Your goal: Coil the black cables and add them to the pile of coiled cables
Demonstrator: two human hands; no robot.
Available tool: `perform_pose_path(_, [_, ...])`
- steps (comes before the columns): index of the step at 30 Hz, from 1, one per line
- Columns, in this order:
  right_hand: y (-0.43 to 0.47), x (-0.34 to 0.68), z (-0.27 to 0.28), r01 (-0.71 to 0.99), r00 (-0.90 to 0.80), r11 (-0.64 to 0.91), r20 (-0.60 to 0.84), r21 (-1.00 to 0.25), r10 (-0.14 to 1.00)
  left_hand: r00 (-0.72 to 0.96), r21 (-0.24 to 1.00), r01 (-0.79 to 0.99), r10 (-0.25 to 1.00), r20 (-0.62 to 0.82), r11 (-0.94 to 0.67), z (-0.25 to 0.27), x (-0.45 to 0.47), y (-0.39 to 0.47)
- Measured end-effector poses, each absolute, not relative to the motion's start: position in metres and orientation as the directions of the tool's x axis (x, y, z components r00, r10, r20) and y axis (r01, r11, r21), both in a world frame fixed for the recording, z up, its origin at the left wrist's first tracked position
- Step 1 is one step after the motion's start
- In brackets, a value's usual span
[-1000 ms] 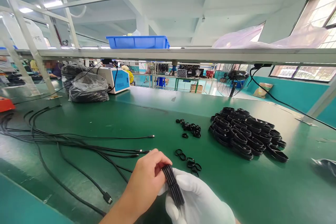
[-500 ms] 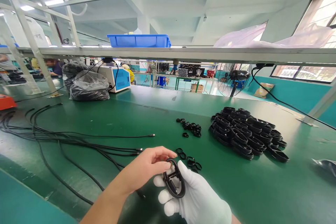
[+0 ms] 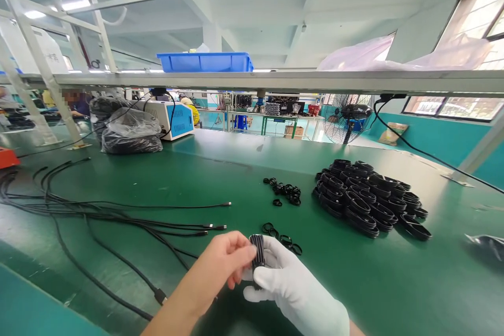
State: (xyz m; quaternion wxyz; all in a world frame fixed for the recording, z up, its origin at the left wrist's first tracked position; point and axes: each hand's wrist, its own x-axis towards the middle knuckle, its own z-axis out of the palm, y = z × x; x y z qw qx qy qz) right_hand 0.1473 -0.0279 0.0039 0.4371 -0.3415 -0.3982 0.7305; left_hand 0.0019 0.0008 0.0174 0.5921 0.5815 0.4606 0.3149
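Observation:
A coiled black cable [image 3: 258,250] is between my two hands above the table's near edge, its turns stacked and seen edge-on. My bare left hand [image 3: 230,258] pinches the coil's left side with thumb and fingers. On the other side, my right hand [image 3: 281,275], in a white glove, grips the coil with its thumb across the lower part. Just beyond the hands lie several small black rings [image 3: 286,240]. A further cluster of black rings [image 3: 287,190] sits farther back. Loose black cables [image 3: 129,215] with metal plugs stretch out to the left.
A large pile of coiled black cables [image 3: 362,199] stands at the right on the green table [image 3: 189,168]. At the back left are a plastic-wrapped bundle [image 3: 132,128] and a blue-and-white machine [image 3: 177,118]. Overhead, a shelf carries a blue tray [image 3: 205,63].
The coil has been turned from showing its open face to edge-on. My left fingers have moved down its side, and my right thumb has swung across the front.

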Motion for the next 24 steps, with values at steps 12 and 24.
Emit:
perform_pose_path(12, [-0.027,0.149,-0.008,-0.275,-0.365,-0.327,-0.216,-0.904,0.906,0.5,0.987,0.079,0.85,-0.163,0.142,0.007,0.003,-0.002])
perform_pose_path(24, [-0.024,0.143,-0.01,-0.336,-0.402,-0.366,-0.22,-0.868,0.889,0.26,0.508,0.63,0.776,0.575,-0.587,-0.016,0.006,-0.013])
